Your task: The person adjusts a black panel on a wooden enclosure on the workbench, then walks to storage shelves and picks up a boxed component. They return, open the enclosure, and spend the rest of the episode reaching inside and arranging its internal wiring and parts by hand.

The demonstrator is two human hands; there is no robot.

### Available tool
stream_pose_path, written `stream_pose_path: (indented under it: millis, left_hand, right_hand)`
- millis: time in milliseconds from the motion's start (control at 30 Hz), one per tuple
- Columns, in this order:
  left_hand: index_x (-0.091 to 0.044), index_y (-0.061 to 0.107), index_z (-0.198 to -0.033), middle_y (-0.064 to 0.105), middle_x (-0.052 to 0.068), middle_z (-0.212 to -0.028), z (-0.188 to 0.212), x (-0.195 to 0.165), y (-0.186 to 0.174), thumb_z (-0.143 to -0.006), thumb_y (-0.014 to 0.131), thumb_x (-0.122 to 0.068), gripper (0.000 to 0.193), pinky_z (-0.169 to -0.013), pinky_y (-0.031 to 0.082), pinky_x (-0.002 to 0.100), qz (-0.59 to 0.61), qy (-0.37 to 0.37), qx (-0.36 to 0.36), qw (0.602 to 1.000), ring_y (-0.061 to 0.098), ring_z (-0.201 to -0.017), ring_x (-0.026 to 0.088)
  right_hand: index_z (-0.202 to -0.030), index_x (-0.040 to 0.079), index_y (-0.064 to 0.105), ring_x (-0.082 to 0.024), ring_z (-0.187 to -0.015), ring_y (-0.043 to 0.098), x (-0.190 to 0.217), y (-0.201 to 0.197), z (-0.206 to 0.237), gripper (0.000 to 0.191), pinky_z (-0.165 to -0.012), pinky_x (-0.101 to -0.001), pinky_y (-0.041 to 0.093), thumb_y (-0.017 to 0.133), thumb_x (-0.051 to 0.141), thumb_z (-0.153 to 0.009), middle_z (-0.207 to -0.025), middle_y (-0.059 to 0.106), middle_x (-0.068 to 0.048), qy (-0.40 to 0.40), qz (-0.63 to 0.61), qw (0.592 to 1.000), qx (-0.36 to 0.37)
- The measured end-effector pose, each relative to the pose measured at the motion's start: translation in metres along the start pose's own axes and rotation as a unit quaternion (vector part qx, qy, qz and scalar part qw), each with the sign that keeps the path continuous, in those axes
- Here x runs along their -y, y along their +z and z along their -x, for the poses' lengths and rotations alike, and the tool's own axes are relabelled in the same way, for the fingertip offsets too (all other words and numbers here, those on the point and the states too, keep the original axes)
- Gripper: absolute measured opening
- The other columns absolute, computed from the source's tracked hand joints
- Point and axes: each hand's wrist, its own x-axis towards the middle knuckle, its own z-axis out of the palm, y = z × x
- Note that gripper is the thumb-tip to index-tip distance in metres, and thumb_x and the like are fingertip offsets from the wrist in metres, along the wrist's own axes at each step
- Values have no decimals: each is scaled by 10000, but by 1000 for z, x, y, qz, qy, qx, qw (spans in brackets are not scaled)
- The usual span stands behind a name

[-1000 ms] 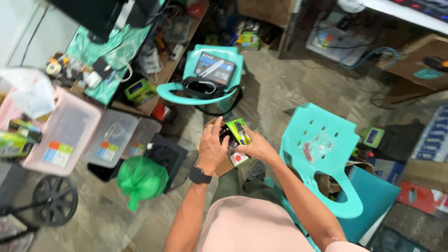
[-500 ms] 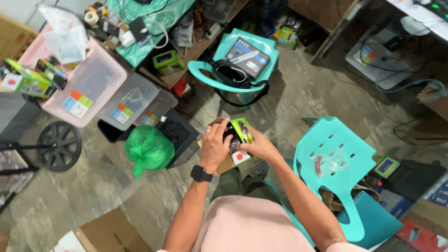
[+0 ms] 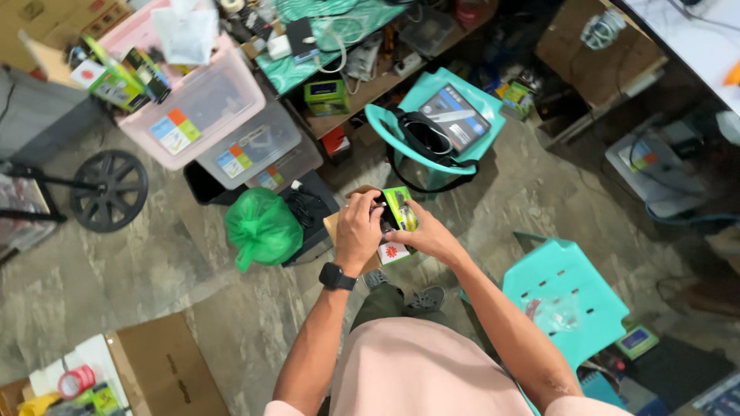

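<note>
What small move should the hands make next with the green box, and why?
Probably the left hand should pull the dark item further out while the right hand steadies the small green box: both hands already grip it, and the dark part shows at its left end.

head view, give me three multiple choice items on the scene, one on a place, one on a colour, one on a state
1. Where does the green plastic bag lie?
A. on the floor, beside the stacked bins
B. on the teal chair
C. inside the pink bin

2. What colour is the small box held in the hands?
A. red
B. bright green
C. white

3. How is the small box held?
A. by the left hand and right hand together
B. by one hand only
C. lying untouched on the floor

Answers:
1 A, it sits on the concrete next to the bins.
2 B, its visible faces are bright green.
3 A, both hands grip it.
</note>
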Motion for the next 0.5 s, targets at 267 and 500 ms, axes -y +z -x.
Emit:
stream_pose_path:
  millis: [267, 500]
  left_hand:
    - [-69, 675, -1070, 651, 108, -1031, 3, 52, -69, -940, 663, -86, 132, -873, 491, 452, -41, -35, -59, 997, 629, -989, 357]
    - [-54, 657, -1162, 683, 111, -1183, 17, 94, -123, -914, 702, -119, 261, -946, 498, 437, -48, -98, -86, 990, 635, -1117, 359]
  right_hand:
    - [-1552, 65, 408, -270, -1086, 701, 87, 50, -24, 1106, -930, -360, 530, 803, 496, -613, -1243, 702, -202, 34, 11, 995, 93]
    - [-1543, 37, 400, -232, -1061, 691, 125, 109, -55, 1067, -905, -345, 520, 832, 474, -670, -1190, 703, -184, -29, 74, 988, 134]
